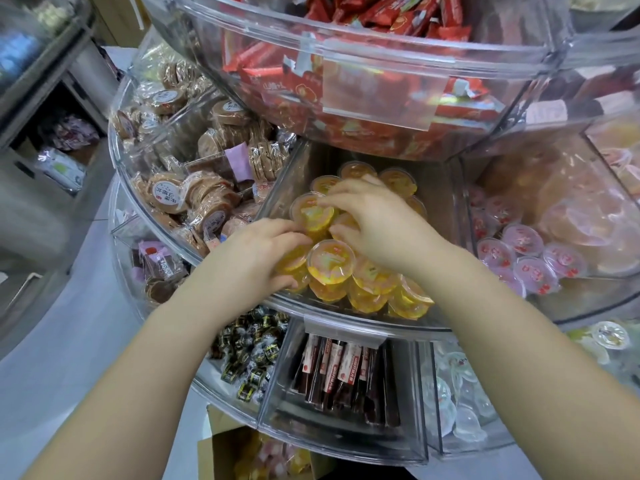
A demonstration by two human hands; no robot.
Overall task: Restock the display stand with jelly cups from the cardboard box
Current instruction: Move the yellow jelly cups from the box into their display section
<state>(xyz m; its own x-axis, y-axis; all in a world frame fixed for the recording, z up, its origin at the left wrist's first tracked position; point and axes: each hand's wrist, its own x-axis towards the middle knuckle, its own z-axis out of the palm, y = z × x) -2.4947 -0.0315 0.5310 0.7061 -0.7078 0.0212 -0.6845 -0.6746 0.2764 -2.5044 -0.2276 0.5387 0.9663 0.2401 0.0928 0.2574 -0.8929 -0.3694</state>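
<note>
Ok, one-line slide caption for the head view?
Both hands arrange yellow jelly cups in the display stand's middle-tier compartment.

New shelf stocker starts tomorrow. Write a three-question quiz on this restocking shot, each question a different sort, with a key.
1. True or false: both hands are in the compartment of yellow jelly cups.
2. Multiple choice: what fills the bin in the tier above that compartment? A. red wrapped snacks B. green bottles C. loose coins
3. Short answer: which colour of jelly cups lies in the compartment to the right of the yellow ones?

Key
1. True: the left hand and right hand both rest on the cups.
2. A
3. Pink: the pink jelly cups sit behind the clear divider.
</note>
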